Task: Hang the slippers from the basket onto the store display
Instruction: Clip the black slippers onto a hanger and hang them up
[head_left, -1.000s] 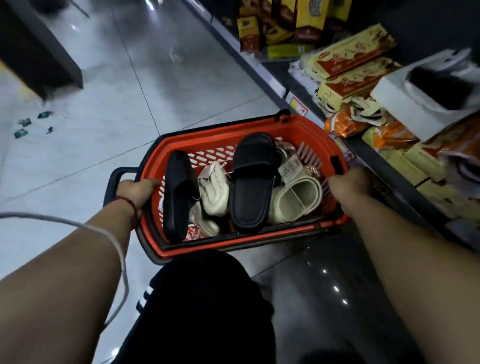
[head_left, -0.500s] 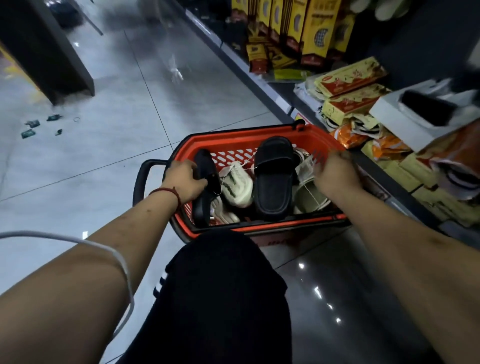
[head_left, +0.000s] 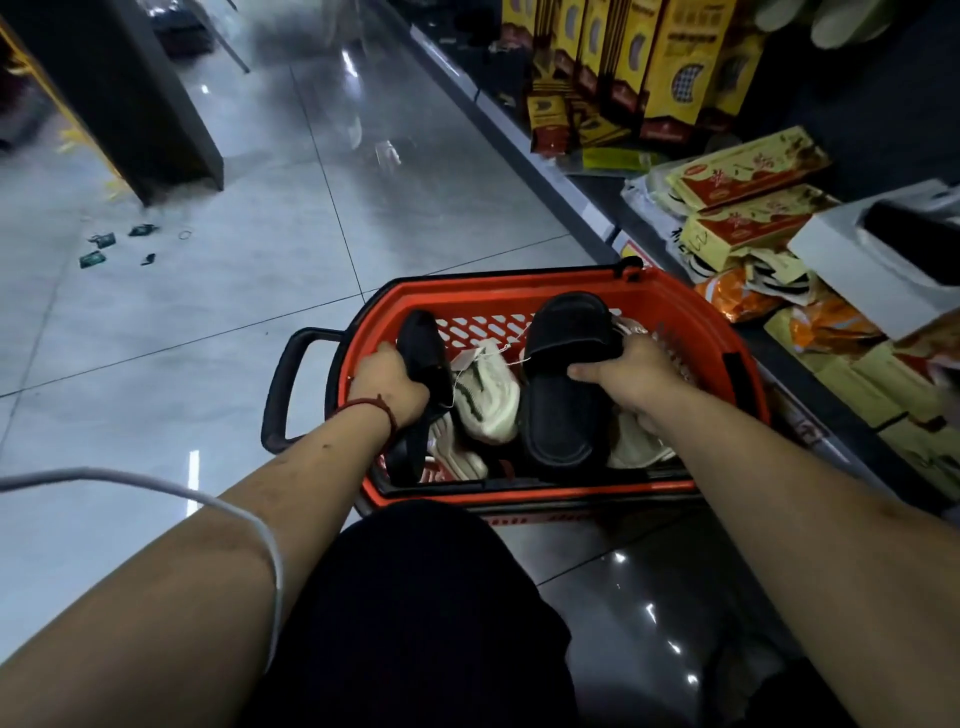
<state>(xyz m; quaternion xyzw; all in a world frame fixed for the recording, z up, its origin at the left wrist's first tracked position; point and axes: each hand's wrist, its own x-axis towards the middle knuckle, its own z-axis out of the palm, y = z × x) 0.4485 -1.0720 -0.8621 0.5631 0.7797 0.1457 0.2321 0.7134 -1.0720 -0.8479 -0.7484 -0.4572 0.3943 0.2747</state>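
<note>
Now the pickup is in hand: my left hand (head_left: 387, 387) has its fingers clamped on one black slipper (head_left: 423, 345), my right hand (head_left: 641, 371) grips the other black slipper (head_left: 563, 384), both inside the orange basket (head_left: 691, 312). Next, I judge, lift both clear.

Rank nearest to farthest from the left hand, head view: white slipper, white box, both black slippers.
1. narrow black slipper, gripped by left hand
2. white slipper, middle of basket
3. wide black slipper, basket's right
4. white box, far right
</note>
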